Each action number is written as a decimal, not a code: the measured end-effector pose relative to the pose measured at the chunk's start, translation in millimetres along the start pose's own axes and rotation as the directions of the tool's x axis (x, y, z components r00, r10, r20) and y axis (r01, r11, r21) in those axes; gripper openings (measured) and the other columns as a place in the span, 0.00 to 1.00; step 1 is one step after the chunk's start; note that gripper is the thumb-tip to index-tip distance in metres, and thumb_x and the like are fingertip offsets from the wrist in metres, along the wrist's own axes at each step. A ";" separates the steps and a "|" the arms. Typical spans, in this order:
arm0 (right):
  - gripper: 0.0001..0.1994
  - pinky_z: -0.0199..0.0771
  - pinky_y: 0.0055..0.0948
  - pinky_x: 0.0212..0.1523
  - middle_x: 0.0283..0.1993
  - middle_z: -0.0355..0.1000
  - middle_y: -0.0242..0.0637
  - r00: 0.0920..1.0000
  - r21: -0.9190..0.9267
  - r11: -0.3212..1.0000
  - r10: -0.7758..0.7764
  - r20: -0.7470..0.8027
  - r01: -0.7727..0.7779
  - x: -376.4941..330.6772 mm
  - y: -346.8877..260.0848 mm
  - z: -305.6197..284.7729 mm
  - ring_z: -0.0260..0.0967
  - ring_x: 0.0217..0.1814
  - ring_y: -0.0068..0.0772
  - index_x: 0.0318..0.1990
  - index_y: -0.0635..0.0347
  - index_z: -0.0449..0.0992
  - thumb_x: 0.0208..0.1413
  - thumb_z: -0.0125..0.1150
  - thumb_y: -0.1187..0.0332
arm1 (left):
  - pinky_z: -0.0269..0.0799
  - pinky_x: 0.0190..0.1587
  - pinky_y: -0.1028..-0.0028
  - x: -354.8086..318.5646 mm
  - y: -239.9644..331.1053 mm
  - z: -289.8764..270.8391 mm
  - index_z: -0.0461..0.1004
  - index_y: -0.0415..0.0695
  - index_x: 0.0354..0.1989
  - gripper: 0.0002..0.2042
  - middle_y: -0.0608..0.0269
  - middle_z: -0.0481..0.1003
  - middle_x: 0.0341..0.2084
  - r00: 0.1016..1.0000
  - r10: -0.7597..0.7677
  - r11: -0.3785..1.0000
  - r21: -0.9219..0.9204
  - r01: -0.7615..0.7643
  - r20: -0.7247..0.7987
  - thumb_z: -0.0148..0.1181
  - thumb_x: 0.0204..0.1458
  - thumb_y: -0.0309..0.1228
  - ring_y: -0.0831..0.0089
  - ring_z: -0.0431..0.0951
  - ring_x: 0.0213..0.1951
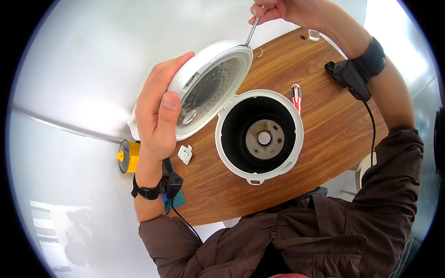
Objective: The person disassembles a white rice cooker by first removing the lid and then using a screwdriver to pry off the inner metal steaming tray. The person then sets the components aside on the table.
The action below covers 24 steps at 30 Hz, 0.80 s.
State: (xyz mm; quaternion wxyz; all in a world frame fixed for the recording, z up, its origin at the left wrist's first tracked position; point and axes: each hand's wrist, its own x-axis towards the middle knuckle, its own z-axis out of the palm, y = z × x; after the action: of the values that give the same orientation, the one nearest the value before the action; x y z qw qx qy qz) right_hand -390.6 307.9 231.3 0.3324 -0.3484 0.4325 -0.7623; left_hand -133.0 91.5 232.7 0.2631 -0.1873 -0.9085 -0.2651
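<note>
A white rice cooker [230, 163] stands on the table, its dark inside showing a round metal heating plate [255, 147]. Its lid [211, 53] is raised and leans to the far left, the perforated metal inner side facing the cooker. My left hand [160, 106] grips the lid's left edge, thumb on the near side and fingers behind. Beyond the lid, my right hand [273, 11] pinches a thin metal rod [252, 32], like a screwdriver shaft. The rod's lower end touches the far edge of the lid; what it meets there is too small to make out.
Right of the cooker lies a red, white and black screwdriver handle [296, 96]. Near my left wrist are a small white plastic part [185, 154], a yellow container [131, 156] and a green mat [178, 198]. A clear glass [314, 35] stands by the wooden table's [333, 134] far edge.
</note>
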 end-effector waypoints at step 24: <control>0.20 0.73 0.63 0.63 0.33 0.72 0.44 0.594 -0.068 0.591 -0.804 0.024 0.804 -82.0 66.7 36.2 0.80 0.46 0.54 0.38 0.63 0.71 0.73 0.38 0.57 | 0.70 0.56 0.73 -1.2 -10.3 -8.7 0.71 0.35 0.64 0.27 0.58 0.77 0.50 0.977 -0.210 0.946 -0.260 0.194 -0.033 0.42 0.72 0.48 0.71 0.76 0.52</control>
State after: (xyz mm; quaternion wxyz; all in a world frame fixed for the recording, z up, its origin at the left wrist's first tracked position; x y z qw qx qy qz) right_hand -303.3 331.6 165.8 -0.0617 -0.5139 0.2577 -0.8159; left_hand -133.7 78.1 234.3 0.2357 -0.1175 -0.8729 -0.4107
